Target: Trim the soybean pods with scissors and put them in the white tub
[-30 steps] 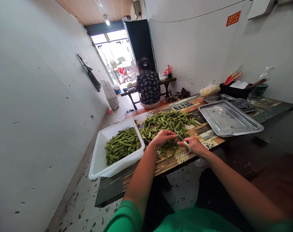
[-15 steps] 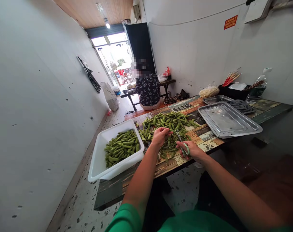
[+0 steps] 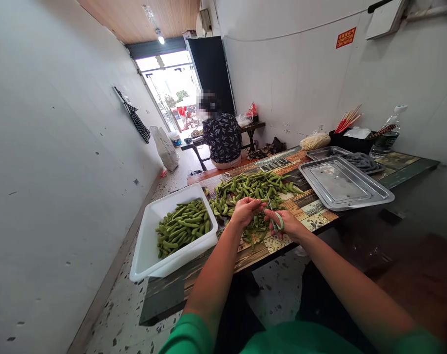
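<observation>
My left hand [image 3: 246,211] is closed in a pinch on a green soybean pod [image 3: 263,200], one end of which sticks out past the fingertips. Wrapped round the pale green handles of a pair of scissors [image 3: 278,223], my right hand [image 3: 284,225] is closed just to the right. The scissor blades point up and away, close to the pod. Beneath and beyond both hands lies a loose heap of pods [image 3: 241,189] with trimmings on the patterned table [image 3: 308,209]. To the left, a white plastic tub [image 3: 142,246] holds many more pods [image 3: 184,223].
Metal trays [image 3: 344,184] sit at the right, a dark cloth [image 3: 363,161] on the rear one. Behind them are a black box [image 3: 352,142] with chopsticks, a plastic bottle [image 3: 389,132] and a bagged pale item [image 3: 315,141]. Another person [image 3: 222,137] sits facing away near the doorway.
My right hand and the scissors have come closer to my left hand, bringing the blades up beside the pod. The whole view has shifted slightly.
</observation>
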The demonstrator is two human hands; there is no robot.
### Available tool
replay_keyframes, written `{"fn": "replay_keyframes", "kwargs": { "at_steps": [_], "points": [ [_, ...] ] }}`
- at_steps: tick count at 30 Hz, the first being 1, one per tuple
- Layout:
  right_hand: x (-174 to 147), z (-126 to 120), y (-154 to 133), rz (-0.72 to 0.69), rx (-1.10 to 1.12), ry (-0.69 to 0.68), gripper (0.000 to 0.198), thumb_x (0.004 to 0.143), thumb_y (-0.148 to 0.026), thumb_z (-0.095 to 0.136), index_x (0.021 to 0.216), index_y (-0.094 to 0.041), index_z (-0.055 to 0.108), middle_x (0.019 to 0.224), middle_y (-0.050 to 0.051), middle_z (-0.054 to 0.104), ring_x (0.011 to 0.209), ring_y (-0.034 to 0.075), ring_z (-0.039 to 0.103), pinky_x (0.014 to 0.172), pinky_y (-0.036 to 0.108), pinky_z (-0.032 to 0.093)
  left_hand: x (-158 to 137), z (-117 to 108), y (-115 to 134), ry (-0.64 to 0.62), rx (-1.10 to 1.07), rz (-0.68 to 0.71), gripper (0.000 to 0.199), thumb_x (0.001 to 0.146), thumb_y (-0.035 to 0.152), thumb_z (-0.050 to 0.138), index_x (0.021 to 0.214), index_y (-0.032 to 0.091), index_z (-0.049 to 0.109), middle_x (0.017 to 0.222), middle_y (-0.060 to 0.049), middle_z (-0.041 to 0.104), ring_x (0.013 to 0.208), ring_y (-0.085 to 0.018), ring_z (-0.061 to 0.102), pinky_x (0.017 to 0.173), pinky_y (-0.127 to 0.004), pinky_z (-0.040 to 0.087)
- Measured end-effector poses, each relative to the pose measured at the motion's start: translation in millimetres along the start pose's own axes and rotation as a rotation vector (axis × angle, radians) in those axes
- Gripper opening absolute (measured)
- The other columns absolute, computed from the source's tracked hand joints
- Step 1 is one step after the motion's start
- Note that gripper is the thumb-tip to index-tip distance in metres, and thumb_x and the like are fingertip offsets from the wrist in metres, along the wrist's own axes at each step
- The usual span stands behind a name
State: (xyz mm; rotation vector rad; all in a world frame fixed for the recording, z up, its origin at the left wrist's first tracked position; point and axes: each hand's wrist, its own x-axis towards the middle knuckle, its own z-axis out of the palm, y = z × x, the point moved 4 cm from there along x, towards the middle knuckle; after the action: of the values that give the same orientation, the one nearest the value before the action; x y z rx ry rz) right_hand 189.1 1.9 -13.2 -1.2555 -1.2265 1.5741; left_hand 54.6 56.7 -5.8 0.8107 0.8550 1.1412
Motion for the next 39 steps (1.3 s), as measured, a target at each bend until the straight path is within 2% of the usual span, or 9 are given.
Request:
{"fn": "replay_keyframes", "kwargs": {
  "at_steps": [7,11,13,16,20,24,28,32,39],
  "points": [
    [2,-7,4,-0.026,0.004,0.099,0.044,0.064,-0.057,0.074,0.061,-0.016,0.057,0.039,-0.004,0.048,0.03,0.008,0.043,0.027,0.018,0.02,2,-6,5,0.086,-0.025,0.012,0.03,0.064,0.009,0.073,0.066,0.014,0.043,0.065,-0.004,0.064,0.071,-0.017,0.068,0.065,-0.025,0.052],
    [4,-14,15,-0.005,0.114,0.124,0.044,0.064,-0.057,0.073,0.066,-0.016,0.058,0.042,-0.004,0.051,0.032,0.007,0.044,0.027,0.017,0.021,6,-24,20,0.305,-0.158,0.173,0.022,0.07,0.012,0.063,0.072,0.016,0.041,0.074,-0.003,0.064,0.07,-0.013,0.066,0.067,-0.026,0.051],
    [4,-16,21,0.014,0.12,0.116,0.044,0.066,-0.057,0.072,0.068,-0.015,0.059,0.044,-0.004,0.052,0.033,0.007,0.045,0.027,0.016,0.022,7,-36,25,0.461,-0.079,0.248,0.01,0.075,0.014,0.054,0.078,0.016,0.045,0.077,-0.002,0.063,0.067,-0.011,0.063,0.065,-0.025,0.049],
    [3,-16,26,0.012,0.095,0.093,0.043,0.067,-0.057,0.071,0.071,-0.016,0.059,0.046,-0.003,0.053,0.034,0.008,0.047,0.027,0.016,0.022,7,-45,30,0.57,0.459,0.368,0.011,0.077,0.015,0.052,0.087,0.017,0.056,0.08,-0.003,0.062,0.074,-0.013,0.06,0.072,-0.028,0.048],
    [5,-18,28,-0.024,0.079,0.054,0.042,0.069,-0.056,0.07,0.073,-0.015,0.06,0.048,-0.002,0.055,0.035,0.009,0.049,0.027,0.017,0.025,11,-38,23,0.474,1.353,0.414,0.013,0.073,0.015,0.062,0.083,0.016,0.069,0.101,-0.012,0.062,0.102,-0.023,0.055,0.09,-0.034,0.042],
    [4,-19,29,-0.01,0.067,0.038,0.042,0.069,-0.056,0.071,0.074,-0.015,0.061,0.048,-0.002,0.055,0.036,0.009,0.05,0.026,0.017,0.027,18,-40,16,0.417,1.645,0.299,0.013,0.074,0.014,0.062,0.085,0.013,0.07,0.104,-0.016,0.06,0.1,-0.025,0.056,0.086,-0.033,0.042],
    [3,-18,26,0.005,0.035,0.033,0.043,0.069,-0.057,0.07,0.073,-0.015,0.06,0.048,-0.002,0.055,0.035,0.008,0.048,0.026,0.017,0.026,21,-44,22,0.354,1.523,0.388,0.012,0.078,0.017,0.061,0.084,0.014,0.07,0.094,-0.012,0.063,0.089,-0.02,0.059,0.083,-0.029,0.043],
    [3,-14,24,0.008,-0.008,-0.03,0.045,0.068,-0.06,0.07,0.073,-0.016,0.059,0.05,-0.003,0.056,0.037,0.008,0.05,0.027,0.017,0.026,14,-42,29,0.331,1.163,0.496,0.014,0.075,0.025,0.065,0.084,0.016,0.071,0.085,-0.005,0.066,0.078,-0.015,0.058,0.076,-0.026,0.044],
    [7,-14,21,-0.037,-0.161,-0.066,0.043,0.065,-0.058,0.072,0.068,-0.019,0.054,0.05,-0.003,0.056,0.037,0.01,0.05,0.029,0.018,0.03,5,-14,14,-0.054,0.774,0.29,0.028,0.07,0.038,0.067,0.083,0.014,0.073,0.07,-0.003,0.067,0.059,-0.01,0.051,0.06,-0.023,0.039]
  ]
}}
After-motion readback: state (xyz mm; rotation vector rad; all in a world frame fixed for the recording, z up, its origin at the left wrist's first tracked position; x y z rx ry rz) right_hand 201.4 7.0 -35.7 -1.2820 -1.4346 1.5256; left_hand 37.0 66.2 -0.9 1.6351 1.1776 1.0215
